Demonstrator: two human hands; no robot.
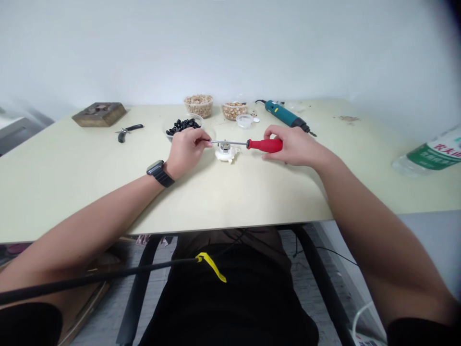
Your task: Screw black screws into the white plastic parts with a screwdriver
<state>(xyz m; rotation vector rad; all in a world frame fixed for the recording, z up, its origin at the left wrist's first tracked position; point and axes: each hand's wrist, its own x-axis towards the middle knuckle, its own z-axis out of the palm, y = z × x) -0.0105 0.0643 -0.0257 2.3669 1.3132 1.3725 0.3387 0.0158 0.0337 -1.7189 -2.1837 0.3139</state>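
Note:
A screwdriver (265, 145) with a red handle and a thin metal shaft lies level between my two hands. My right hand (293, 145) is closed round the end of the red handle. At the other end, my left hand (188, 150), with a dark watch on its wrist, has its fingers pinched at the tip of the shaft; anything small held there is hidden. Just below the shaft, a white part (226, 153) with a round metal piece on top rests on the table.
Behind stand a bowl of black pieces (183, 126), two tubs of light pieces (199, 105) (234, 111) and a small clear lid (245, 120). Pliers (127, 131) and a block (100, 115) lie left; a teal power tool (284, 114) and a bottle (428, 154) lie right.

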